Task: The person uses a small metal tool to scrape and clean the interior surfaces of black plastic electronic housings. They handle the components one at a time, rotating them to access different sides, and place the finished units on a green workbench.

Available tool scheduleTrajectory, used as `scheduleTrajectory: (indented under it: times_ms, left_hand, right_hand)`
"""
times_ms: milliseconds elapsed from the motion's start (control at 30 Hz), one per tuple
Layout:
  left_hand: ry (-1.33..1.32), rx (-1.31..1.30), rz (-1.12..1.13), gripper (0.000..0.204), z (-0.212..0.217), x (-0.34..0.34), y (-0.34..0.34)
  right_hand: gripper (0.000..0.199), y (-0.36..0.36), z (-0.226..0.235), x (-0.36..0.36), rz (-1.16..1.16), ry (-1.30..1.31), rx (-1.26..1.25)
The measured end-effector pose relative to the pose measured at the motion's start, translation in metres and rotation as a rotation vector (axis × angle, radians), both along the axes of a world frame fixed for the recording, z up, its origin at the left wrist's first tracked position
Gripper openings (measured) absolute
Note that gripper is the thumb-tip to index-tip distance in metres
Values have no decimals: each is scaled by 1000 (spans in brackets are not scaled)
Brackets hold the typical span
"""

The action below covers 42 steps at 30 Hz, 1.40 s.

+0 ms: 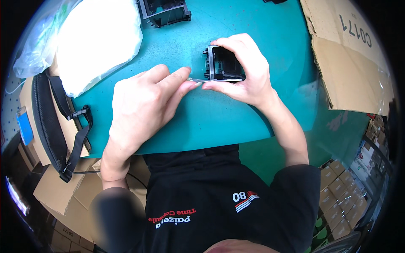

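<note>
A black plastic housing [228,63], box-shaped with an open frame-like side, is gripped in my right hand [255,74] above the green table. The fingers wrap over its top edge and far side, while the thumb lies along the bottom edge. My left hand [141,101] pinches the end of a thin, see-through strip like film [201,80] between thumb and forefinger. That strip runs across to the lower left corner of the housing. My two thumbs are close to each other there.
Another black plastic housing [165,12] rests at the far edge of the green tabletop [202,118]. A white plastic bag [99,42] lies at the far left, near a black strap with a buckle [78,113]. An open cardboard box [350,63] stands at the right.
</note>
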<state>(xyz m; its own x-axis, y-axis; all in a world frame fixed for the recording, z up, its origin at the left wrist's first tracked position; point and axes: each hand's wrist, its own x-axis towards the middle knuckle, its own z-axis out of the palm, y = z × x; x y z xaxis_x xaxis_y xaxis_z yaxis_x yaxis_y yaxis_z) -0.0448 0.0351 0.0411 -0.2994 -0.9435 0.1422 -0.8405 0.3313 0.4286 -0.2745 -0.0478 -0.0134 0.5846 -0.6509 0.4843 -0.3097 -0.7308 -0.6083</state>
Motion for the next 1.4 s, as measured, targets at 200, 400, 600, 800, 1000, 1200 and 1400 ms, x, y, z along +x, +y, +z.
scheduleTrajectory:
  times_ms: [200, 400, 600, 800, 1000, 1200, 1400]
  left_hand:
    - [-55, -8, 26, 16, -1, -6, -6]
    - [-16, 23, 10, 18, 2, -5, -3]
    - [-79, 46, 4, 13, 8, -6, -1]
    - [-98, 18, 2, 12, 8, -7, -3]
    - [-110, 4, 8, 12, 7, -8, -8]
    - [-86, 16, 8, 22, 6, -6, -5]
    - [-34, 17, 13, 20, 1, -5, -7]
  right_hand:
    - [68, 0, -2, 2, 9, -40, 7]
    - [68, 0, -2, -1, 10, -33, 21]
    - [69, -1, -2, -1, 11, -31, 11]
    - [69, 0, -2, 0, 5, -29, 17]
    - [68, 0, -3, 1, 10, -50, 7]
    - [68, 0, -2, 1, 6, -36, 19]
    - [68, 0, -2, 1, 6, -45, 11]
